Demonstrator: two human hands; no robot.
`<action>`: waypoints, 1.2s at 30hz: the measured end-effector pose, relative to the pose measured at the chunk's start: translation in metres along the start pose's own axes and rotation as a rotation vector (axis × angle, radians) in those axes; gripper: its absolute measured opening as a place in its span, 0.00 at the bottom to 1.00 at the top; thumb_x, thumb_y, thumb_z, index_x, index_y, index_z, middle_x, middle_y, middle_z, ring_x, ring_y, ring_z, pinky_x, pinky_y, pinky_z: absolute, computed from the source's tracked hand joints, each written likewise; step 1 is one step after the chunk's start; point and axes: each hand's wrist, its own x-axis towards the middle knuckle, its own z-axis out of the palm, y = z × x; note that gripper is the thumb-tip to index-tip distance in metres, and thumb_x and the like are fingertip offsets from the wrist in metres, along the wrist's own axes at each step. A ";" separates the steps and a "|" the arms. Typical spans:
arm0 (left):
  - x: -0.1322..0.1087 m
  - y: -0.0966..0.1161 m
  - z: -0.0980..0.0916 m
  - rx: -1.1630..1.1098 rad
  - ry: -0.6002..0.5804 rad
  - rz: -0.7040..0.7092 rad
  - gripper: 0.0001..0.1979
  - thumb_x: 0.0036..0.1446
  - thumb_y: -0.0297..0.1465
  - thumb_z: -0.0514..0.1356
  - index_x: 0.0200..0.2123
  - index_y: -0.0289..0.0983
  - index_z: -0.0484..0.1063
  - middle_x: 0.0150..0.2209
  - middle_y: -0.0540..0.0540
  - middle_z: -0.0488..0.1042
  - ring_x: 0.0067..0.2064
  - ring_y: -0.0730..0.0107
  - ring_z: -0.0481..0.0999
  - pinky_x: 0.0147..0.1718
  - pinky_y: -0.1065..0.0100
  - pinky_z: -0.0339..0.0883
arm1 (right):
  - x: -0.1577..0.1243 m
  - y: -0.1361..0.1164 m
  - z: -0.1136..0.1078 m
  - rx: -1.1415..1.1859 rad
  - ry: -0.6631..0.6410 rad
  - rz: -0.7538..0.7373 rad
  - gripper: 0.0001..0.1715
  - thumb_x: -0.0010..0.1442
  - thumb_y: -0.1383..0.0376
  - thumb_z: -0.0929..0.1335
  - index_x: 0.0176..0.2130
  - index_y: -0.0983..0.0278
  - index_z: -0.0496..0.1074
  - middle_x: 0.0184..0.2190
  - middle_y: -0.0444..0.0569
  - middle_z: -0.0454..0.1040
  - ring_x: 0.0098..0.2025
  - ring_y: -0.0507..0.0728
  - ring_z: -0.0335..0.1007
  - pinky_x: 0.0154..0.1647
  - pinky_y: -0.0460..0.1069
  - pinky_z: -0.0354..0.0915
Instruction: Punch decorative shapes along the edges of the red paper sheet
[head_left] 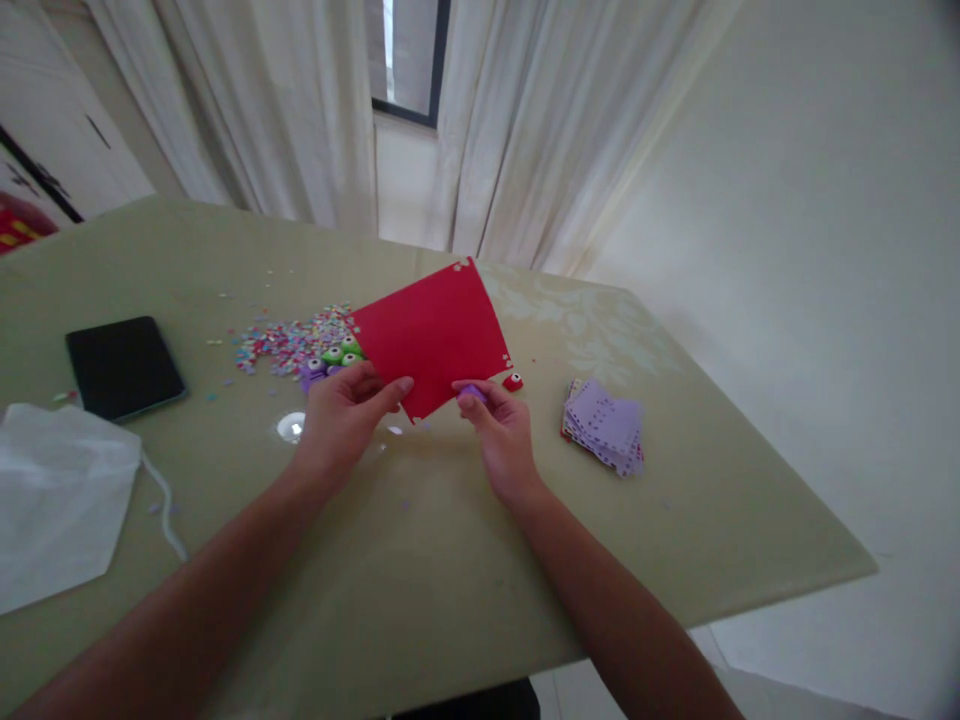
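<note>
My left hand (341,415) pinches the near left edge of a red paper sheet (431,335), thumb on top, and holds it tilted just above the table. My right hand (499,430) is closed on a small purple punch (472,392) at the sheet's near right edge. The sheet has small holes punched along its corners. A little red punch (513,381) lies on the table just right of the sheet.
Green and purple punches (334,358) sit beside a scatter of coloured confetti (289,340). A stack of punched lilac papers (606,425) lies to the right. A black tablet (124,366) and a white bag (56,495) are at the left of the olive table (420,560). Curtains hang behind.
</note>
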 end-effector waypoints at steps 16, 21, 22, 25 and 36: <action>-0.007 0.000 0.010 -0.014 0.090 -0.065 0.18 0.47 0.44 0.77 0.36 0.39 0.83 0.36 0.44 0.86 0.34 0.61 0.82 0.31 0.66 0.72 | -0.002 0.010 0.002 0.155 -0.186 0.304 0.31 0.45 0.39 0.83 0.34 0.59 0.82 0.28 0.42 0.70 0.29 0.53 0.57 0.33 0.50 0.55; -0.010 0.002 0.012 0.030 0.073 -0.063 0.17 0.48 0.45 0.76 0.32 0.39 0.82 0.30 0.46 0.84 0.29 0.64 0.78 0.28 0.66 0.69 | -0.002 0.008 0.003 0.168 -0.177 0.294 0.32 0.43 0.38 0.83 0.34 0.59 0.82 0.27 0.42 0.70 0.28 0.52 0.54 0.31 0.50 0.53; -0.010 0.001 0.012 0.032 0.072 -0.060 0.17 0.48 0.45 0.76 0.32 0.39 0.81 0.29 0.46 0.83 0.27 0.64 0.77 0.27 0.66 0.68 | -0.002 0.008 0.004 0.170 -0.167 0.289 0.31 0.43 0.39 0.83 0.34 0.59 0.82 0.27 0.41 0.69 0.28 0.52 0.54 0.30 0.50 0.52; -0.008 -0.004 0.011 -0.016 0.066 -0.062 0.17 0.51 0.45 0.75 0.35 0.40 0.81 0.28 0.48 0.81 0.25 0.65 0.75 0.26 0.66 0.68 | -0.001 0.008 0.004 0.168 -0.131 0.276 0.31 0.43 0.40 0.84 0.36 0.58 0.82 0.26 0.40 0.68 0.27 0.52 0.53 0.29 0.49 0.50; -0.006 -0.010 0.011 -0.075 0.024 -0.091 0.22 0.49 0.47 0.78 0.39 0.37 0.82 0.31 0.44 0.85 0.30 0.61 0.82 0.29 0.65 0.74 | -0.001 0.004 0.004 0.233 -0.103 0.265 0.32 0.42 0.39 0.84 0.35 0.60 0.82 0.27 0.40 0.70 0.27 0.50 0.53 0.28 0.48 0.51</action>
